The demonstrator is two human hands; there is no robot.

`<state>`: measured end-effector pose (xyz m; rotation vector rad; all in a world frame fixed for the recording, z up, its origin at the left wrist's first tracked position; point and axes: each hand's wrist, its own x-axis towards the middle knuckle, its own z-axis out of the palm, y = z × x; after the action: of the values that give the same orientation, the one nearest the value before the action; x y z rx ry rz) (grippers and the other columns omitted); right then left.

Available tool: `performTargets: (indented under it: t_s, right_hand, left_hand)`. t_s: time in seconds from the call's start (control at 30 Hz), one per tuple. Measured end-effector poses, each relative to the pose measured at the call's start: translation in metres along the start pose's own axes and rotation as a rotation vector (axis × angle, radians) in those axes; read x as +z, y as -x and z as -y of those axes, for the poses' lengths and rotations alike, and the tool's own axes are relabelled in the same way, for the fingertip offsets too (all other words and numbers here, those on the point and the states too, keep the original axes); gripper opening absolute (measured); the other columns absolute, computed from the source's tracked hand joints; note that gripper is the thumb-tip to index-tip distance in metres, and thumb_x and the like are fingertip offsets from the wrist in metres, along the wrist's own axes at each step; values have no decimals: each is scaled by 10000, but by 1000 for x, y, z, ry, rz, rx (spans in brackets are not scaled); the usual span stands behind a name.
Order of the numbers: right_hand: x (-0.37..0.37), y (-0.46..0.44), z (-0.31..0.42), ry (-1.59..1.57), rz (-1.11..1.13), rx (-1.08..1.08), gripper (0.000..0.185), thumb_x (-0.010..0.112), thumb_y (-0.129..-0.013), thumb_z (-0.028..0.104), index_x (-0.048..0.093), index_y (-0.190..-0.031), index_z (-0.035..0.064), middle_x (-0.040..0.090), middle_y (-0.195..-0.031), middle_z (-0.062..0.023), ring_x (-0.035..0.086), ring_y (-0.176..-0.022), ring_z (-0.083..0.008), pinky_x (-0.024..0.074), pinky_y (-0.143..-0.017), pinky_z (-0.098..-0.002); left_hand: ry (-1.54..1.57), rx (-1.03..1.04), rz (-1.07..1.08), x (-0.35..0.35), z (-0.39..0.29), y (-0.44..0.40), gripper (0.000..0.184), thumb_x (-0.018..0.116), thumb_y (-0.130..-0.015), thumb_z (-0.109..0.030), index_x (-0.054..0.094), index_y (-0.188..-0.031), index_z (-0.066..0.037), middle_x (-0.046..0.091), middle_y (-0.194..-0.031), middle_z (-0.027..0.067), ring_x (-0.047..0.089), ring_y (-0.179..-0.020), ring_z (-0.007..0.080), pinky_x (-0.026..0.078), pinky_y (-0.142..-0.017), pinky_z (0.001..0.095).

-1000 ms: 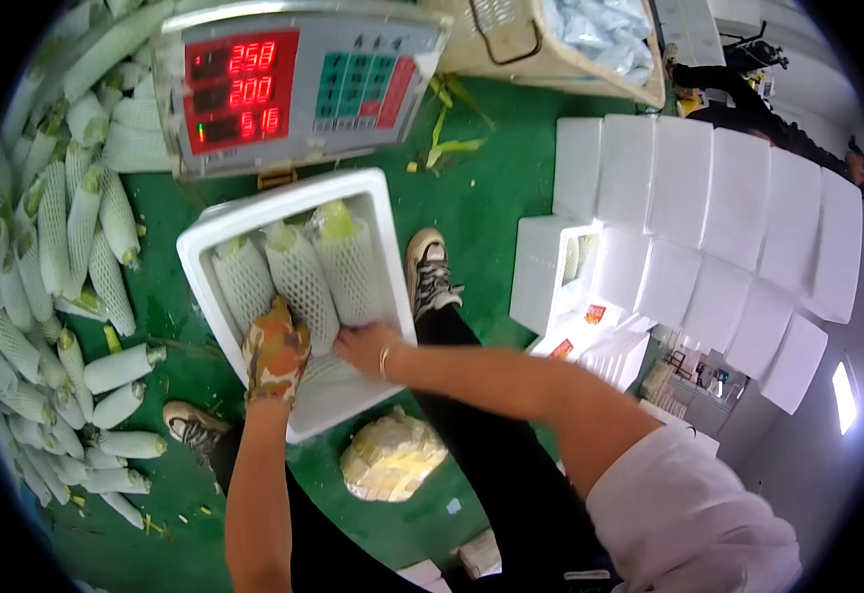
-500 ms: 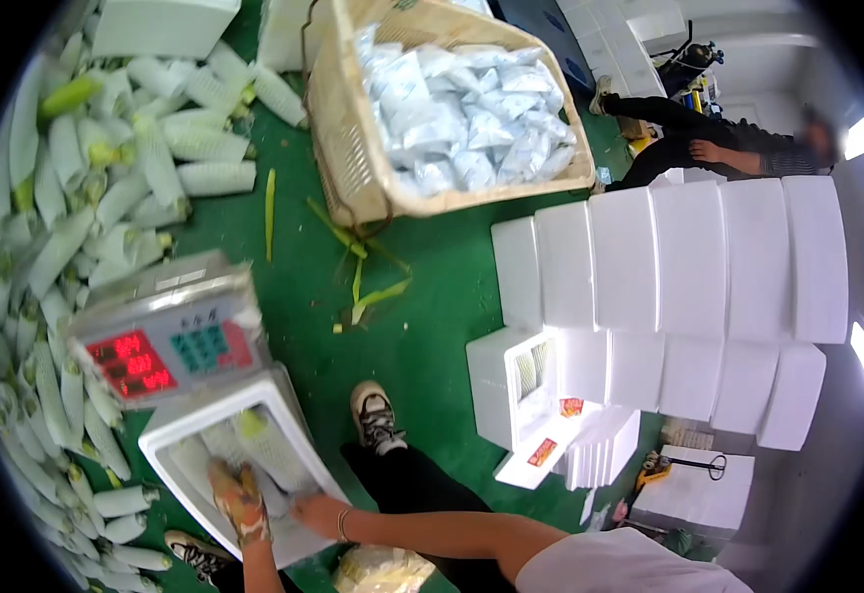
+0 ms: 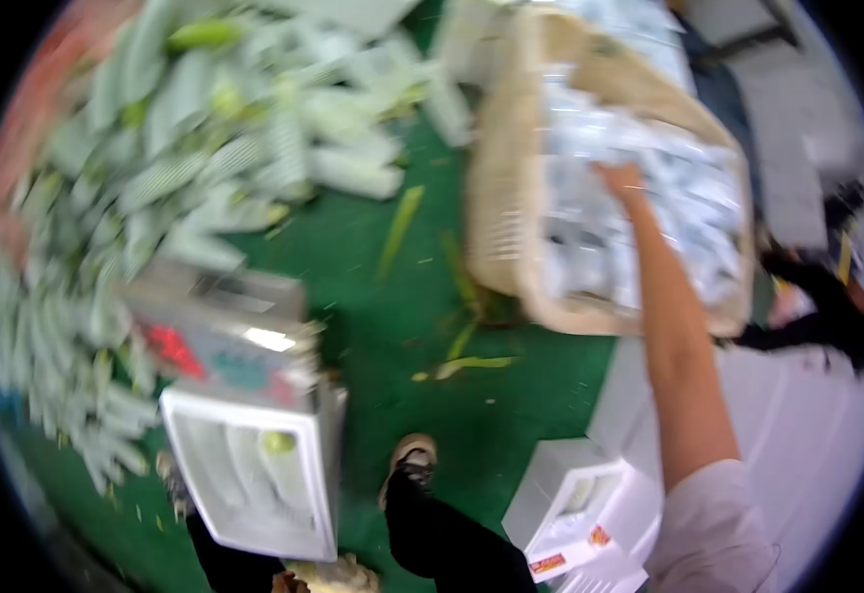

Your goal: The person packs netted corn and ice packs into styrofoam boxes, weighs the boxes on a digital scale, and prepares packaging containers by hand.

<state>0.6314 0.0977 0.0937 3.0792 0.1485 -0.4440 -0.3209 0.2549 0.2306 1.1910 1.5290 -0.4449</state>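
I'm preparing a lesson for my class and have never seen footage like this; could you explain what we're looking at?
No machine is doing the work: a person works with their own hands, filmed by a camera on their head looking forward and down. Their right hand reaches into a basket of pale bags; blur hides whether it grips one. What seems to be the left hand just shows at the bottom edge. An open white box, next to a scale's display panel, holds wrapped produce; more wrapped pieces lie heaped on the green floor.

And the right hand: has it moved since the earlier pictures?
Yes: the right hand has gone forward and right, out of the foam box, to the packs in the beige crate.
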Motion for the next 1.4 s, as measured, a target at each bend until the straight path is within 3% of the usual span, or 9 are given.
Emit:
performTargets:
  t_s: [0.13,0.23,0.3,0.6,0.7,0.83,1.0,1.13,1.4]
  right_hand:
    - [12,-11,4,-249,-215,-16,1128,756,-540,613,377,-1273,-156,465,-1294,-251,450,-1211,-339,353,-1015,-408]
    - [22,-30,-12,-314,212,137,860,749,-588,562,579,-1091,-114,626,-1059,-226,605,-984,-328,465,-852,-396]
    - [61,-54,-43,-167,-191,-181,798,754,-605,522,592,-1067,-109,630,-1033,-217,607,-944,-302,463,-837,-371]
    - [-154,289,62,-422,-322,-347,458,756,-730,243,604,-1023,-75,651,-946,-127,611,-839,-195,467,-780,-293]
    - [-184,442,83,-622,162,-249,450,739,-708,40,560,-1105,-72,615,-1072,-176,608,-978,-249,486,-876,-391]
    - [-84,558,213,-504,1003,-769,549,785,-673,263,532,-1091,11,579,-1001,-163,579,-931,-323,466,-797,-385]
    - [93,641,321,23,1265,-1164,546,692,-734,395,513,-1090,21,551,-1102,-161,525,-1041,-331,377,-912,-428]
    - [125,723,327,-89,654,-967,453,571,-842,356,492,-1134,19,530,-1129,-166,501,-1047,-305,306,-948,-499]
    - [115,724,286,-440,-207,-329,544,641,-730,197,434,-1188,-10,473,-1194,-170,430,-1065,-352,273,-948,-477]
  left_hand:
    - [235,-33,-74,23,106,37,192,509,-932,-153,533,-1064,-15,524,-874,67,501,-655,165,445,-584,244]
    - [92,-66,-76,48,50,45,166,505,-922,-144,570,-1047,-57,543,-793,21,526,-658,149,468,-600,271]
    - [287,-254,-26,58,22,44,200,554,-838,-68,532,-1015,23,581,-829,97,569,-694,178,473,-619,298]
    - [349,-383,31,-5,-45,50,168,530,-839,-39,525,-982,49,580,-745,101,586,-649,159,476,-574,271]
    - [303,-362,162,-28,-53,38,221,587,-849,-52,523,-1044,29,603,-823,96,603,-697,150,485,-594,249]
    - [356,-205,286,-64,-57,37,188,548,-881,-41,528,-1052,35,613,-852,93,601,-720,138,491,-624,258]
    - [329,-137,273,-142,-62,42,206,571,-877,-89,528,-1022,51,607,-823,104,603,-702,162,501,-622,278]
    - [448,-208,292,-193,-31,26,204,556,-870,-94,520,-1003,56,587,-784,96,579,-676,153,471,-573,275]
    - [-992,968,-7,-199,-70,-125,481,565,-877,-186,391,-1252,60,504,-1186,203,488,-1070,296,397,-903,370]
